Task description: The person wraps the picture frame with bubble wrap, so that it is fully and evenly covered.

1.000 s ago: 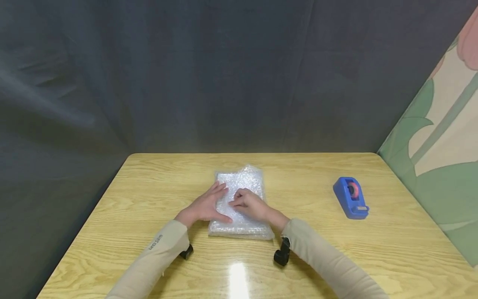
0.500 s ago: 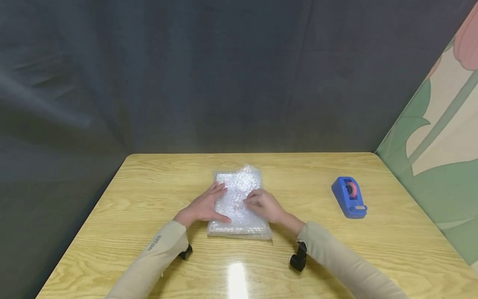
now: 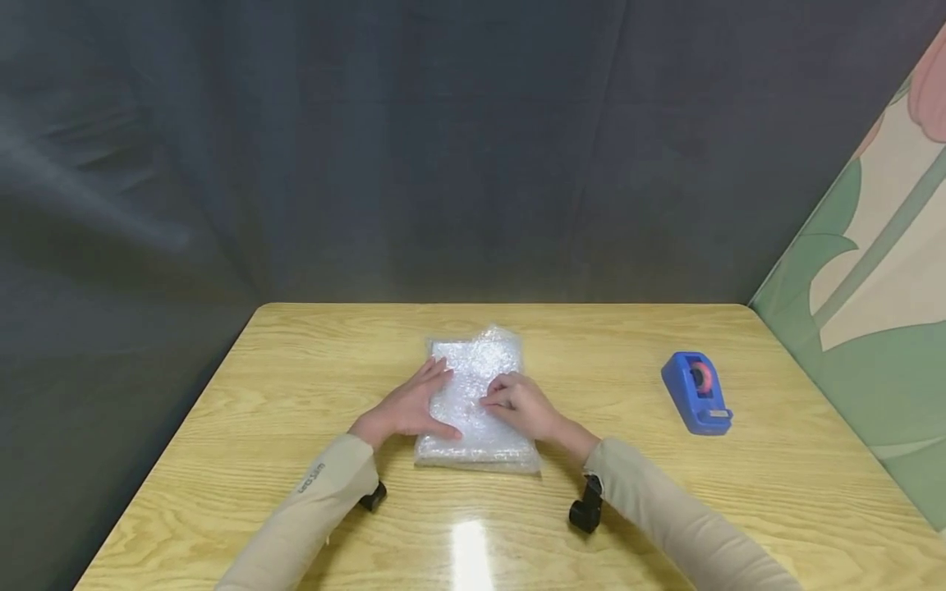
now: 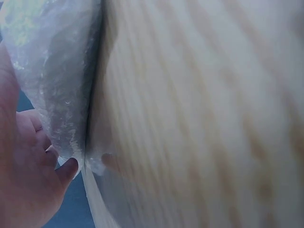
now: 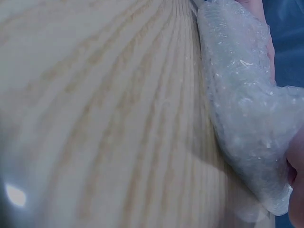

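Observation:
A flat bundle in clear bubble wrap (image 3: 473, 451) lies on the table, with a loose corner sticking out at its far edge. My left hand (image 3: 410, 408) rests on the bundle's left side, fingers and thumb spread. On its right half, my right hand (image 3: 523, 406) has curled fingers and appears to pinch the wrap near the middle. The right wrist view shows a raised fold of the bubble wrap (image 5: 285, 99) beside that hand's fingers (image 5: 297, 185). What is inside the wrap cannot be made out.
A blue tape dispenser (image 3: 691, 402) with a pink-cored roll stands at the right on the wooden table (image 3: 318, 345). A dark curtain (image 3: 473, 164) hangs behind, and a flower-patterned panel (image 3: 865, 287) stands along the right side.
My right hand has moved a little to the right across the bubble wrap, its fingers still curled, and has stayed there over the last half second. My left hand has kept its place.

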### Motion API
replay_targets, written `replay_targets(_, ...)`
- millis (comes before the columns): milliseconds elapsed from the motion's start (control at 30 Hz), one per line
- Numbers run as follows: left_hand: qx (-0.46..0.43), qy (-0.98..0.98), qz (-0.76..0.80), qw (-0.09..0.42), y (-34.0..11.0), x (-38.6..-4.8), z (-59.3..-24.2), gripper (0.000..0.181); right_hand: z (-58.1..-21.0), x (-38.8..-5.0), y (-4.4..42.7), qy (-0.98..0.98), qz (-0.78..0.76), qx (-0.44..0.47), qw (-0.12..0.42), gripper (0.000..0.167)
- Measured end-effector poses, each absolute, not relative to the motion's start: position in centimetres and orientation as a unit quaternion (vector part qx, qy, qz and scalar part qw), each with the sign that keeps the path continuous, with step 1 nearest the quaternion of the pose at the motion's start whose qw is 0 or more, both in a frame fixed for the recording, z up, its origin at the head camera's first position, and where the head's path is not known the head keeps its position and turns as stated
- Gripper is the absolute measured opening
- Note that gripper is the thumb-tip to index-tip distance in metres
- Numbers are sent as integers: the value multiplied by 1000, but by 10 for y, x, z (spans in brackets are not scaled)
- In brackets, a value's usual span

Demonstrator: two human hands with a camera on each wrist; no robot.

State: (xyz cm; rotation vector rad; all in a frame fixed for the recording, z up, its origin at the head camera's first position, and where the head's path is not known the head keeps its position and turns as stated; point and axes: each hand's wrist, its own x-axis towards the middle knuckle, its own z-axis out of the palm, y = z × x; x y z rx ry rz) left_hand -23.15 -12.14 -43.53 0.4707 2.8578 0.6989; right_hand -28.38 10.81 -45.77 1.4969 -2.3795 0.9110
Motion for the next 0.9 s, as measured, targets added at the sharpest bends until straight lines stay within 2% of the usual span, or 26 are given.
replay_targets(233, 161, 959, 219, 82, -121, -238, -432, 105, -461, -283, 114, -801, 316, 499, 96, 21)
replay_targets(367, 168, 963, 198, 70, -119, -232, -429, 97, -464, -267, 127, -818, 361, 442, 77, 43)
replay_targets(467, 170, 964, 199, 50, -119, -219, -426, 86, -464, -255, 136, -828, 417, 374, 34, 67)
replay_targets(567, 159, 963, 213, 36, -119, -204, -423, 78, -462, -247, 140, -810, 494, 313, -44, 81)
replay_targets(700, 135, 956, 254, 51, -121, -188, -422, 81, -459, -243, 135, -778, 557, 262, -125, 80)
replay_targets(900, 113, 951, 284, 46, -129, -185, -426, 87, -462, -248, 117, -766, 582, 245, -121, 77)
